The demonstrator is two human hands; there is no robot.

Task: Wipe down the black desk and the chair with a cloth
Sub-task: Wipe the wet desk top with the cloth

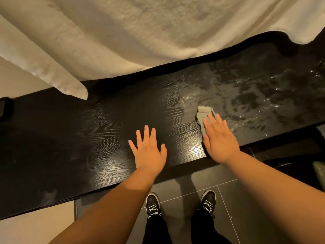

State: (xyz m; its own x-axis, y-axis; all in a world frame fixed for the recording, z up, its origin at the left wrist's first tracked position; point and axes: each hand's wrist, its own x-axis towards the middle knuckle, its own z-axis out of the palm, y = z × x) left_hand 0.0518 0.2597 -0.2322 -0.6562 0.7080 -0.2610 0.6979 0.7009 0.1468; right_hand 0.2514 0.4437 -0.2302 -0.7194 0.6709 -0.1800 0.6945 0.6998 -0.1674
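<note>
The black desk (pixel 88 131) with a wood-grain top runs across the view from lower left to upper right. A small grey cloth (pixel 202 114) lies on it right of centre. My right hand (pixel 219 140) presses flat on the cloth with straight fingers, covering its near part. My left hand (pixel 148 152) rests flat on the bare desk top near the front edge, fingers spread. The desk surface to the right of the cloth shines with wet streaks. No chair can be made out clearly.
Cream curtains (pixel 123 36) hang over the desk's far edge, one corner drooping onto the top at left. A dark object (pixel 5 108) sits at the desk's far left. Grey floor tiles and my two black shoes (pixel 153 203) lie below the front edge.
</note>
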